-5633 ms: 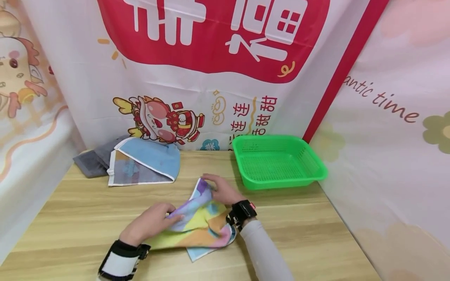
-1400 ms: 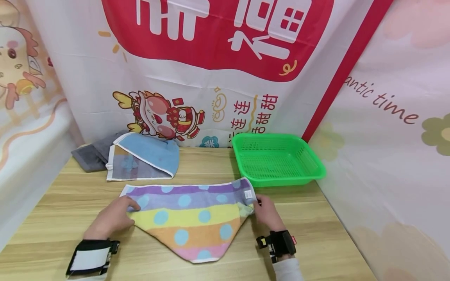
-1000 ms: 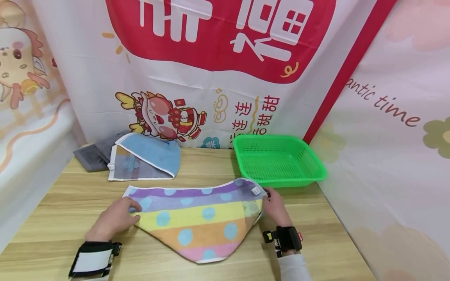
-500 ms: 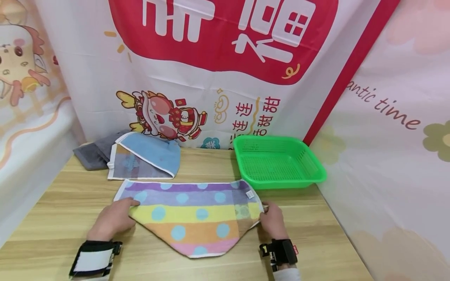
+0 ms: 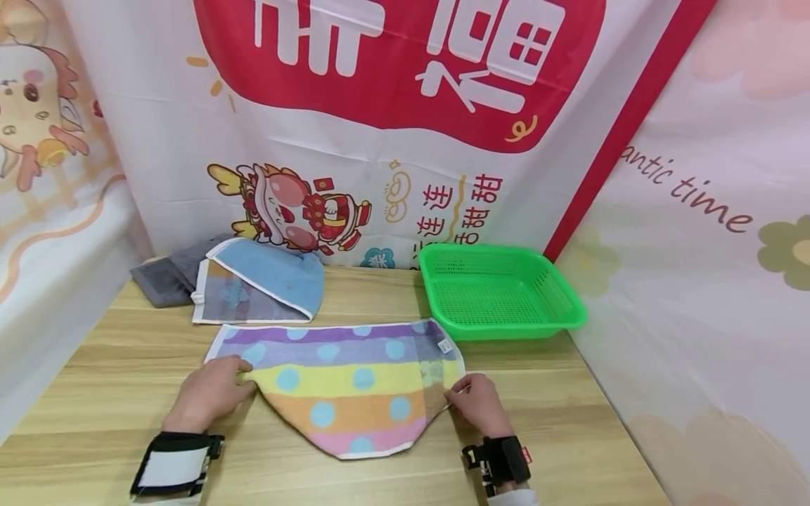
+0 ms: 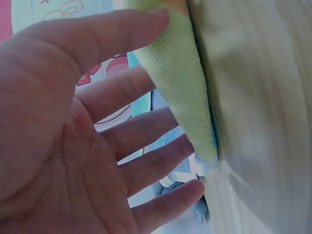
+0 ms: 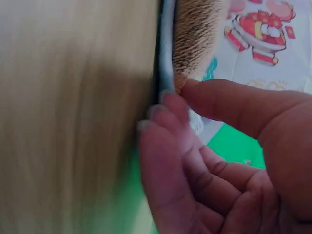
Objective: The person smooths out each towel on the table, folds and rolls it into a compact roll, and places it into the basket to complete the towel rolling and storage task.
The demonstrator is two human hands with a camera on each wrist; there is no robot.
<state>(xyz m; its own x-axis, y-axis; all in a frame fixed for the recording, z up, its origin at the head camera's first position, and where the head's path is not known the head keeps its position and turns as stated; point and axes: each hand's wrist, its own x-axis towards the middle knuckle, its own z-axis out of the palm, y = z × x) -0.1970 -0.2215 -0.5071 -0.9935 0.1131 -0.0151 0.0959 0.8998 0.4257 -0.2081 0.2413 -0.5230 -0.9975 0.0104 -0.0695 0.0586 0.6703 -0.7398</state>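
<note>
A striped towel (image 5: 342, 383) with blue dots lies spread on the wooden table, its white-edged lower end narrowing toward the front. At its left edge my left hand (image 5: 211, 393) holds the cloth, thumb on top. In the left wrist view the thumb (image 6: 146, 27) presses the yellow part, with fingertips tucked behind it. My right hand (image 5: 477, 404) pinches the lower right edge between thumb and fingers; the right wrist view shows the thumb (image 7: 209, 97) meeting the fingertips at the orange-brown terry (image 7: 195, 39). A small white label (image 5: 445, 346) shows at the towel's upper right.
A green perforated basket (image 5: 506, 332) stands at the back right, close to the towel's upper right corner. A folded blue-grey towel (image 5: 268, 270) and a dark grey cloth (image 5: 161, 281) lie at the back left. Printed fabric (image 5: 354, 147) hangs behind the table (image 5: 544, 436).
The towel, bunched up several seconds ago, is now spread out. Since half a second ago my right hand has shifted left and slightly down along its right edge; the left hand has barely moved.
</note>
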